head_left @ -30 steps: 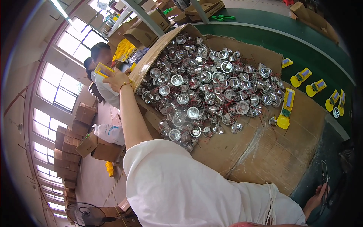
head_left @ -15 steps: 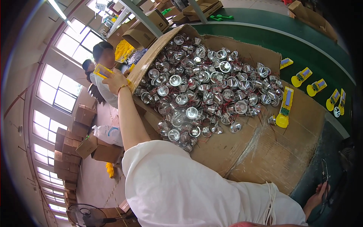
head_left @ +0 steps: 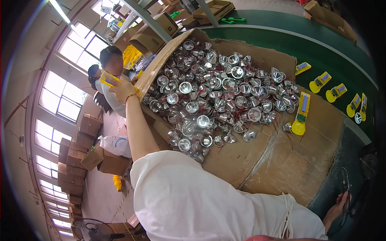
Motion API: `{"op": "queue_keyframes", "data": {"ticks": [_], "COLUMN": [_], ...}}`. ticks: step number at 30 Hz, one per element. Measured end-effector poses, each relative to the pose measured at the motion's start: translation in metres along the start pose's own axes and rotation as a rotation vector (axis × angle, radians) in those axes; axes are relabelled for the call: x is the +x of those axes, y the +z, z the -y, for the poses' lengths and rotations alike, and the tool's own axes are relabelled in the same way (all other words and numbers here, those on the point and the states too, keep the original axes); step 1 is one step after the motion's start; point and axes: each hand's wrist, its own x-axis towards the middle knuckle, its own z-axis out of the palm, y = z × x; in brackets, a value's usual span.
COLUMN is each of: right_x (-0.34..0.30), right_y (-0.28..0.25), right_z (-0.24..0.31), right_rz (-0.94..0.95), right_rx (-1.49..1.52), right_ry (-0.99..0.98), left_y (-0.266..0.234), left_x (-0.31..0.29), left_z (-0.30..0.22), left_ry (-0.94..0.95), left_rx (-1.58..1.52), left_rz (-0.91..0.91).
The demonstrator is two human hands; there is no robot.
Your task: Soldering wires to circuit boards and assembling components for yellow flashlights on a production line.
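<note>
My left hand [head_left: 124, 91] reaches far out over the upper left edge of a cardboard box. Its fingers are closed on a yellow flashlight housing [head_left: 109, 79]. At the lower right, my right hand [head_left: 336, 208] is curled round a thin tool that looks like a soldering iron [head_left: 346, 181]; its grip is partly hidden. Between the hands lies a big heap of silvery reflector cups [head_left: 217, 94] with red wires. Another yellow housing [head_left: 301, 114], with a green board and a pale blue cell, rests on the cardboard sheet [head_left: 289, 172], beside a loose reflector.
Several yellow housings [head_left: 336, 93] sit along the green conveyor belt [head_left: 273, 38] on the right. A dark metal coil [head_left: 368, 161] stands near the right edge. Co-workers [head_left: 110, 60] are beyond my left hand. Stacked cartons [head_left: 72, 164] and a fan [head_left: 92, 229] stand on the left.
My view has shifted very slightly. Both hands keep nearly the same place and grip; the co-worker's head beyond my left hand has moved a little.
</note>
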Motion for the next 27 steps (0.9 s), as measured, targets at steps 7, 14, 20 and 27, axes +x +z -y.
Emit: {"op": "queue_keyframes", "data": {"ticks": [7,14,20,27], "right_x": [0.002,0.000,0.004,0.001], "right_y": [-0.002,0.000,-0.010,0.001], "right_z": [-0.002,0.001,-0.006,0.001], "right_rz": [0.033,0.012,0.096,0.041], "right_rx": [0.009,0.010,-0.029,-0.011], "right_ry": [-0.002,-0.005,-0.003,-0.003], "left_y": [0.000,-0.002,-0.006,-0.007], "left_x": [0.001,0.000,-0.003,-0.001], "left_z": [-0.002,-0.001,-0.004,-0.003], "left_ry": [0.008,-0.011,-0.026,-0.026], "left_rx": [0.021,0.014,0.007,0.032], "left_rz": [0.006,0.024,0.029,0.017]}}
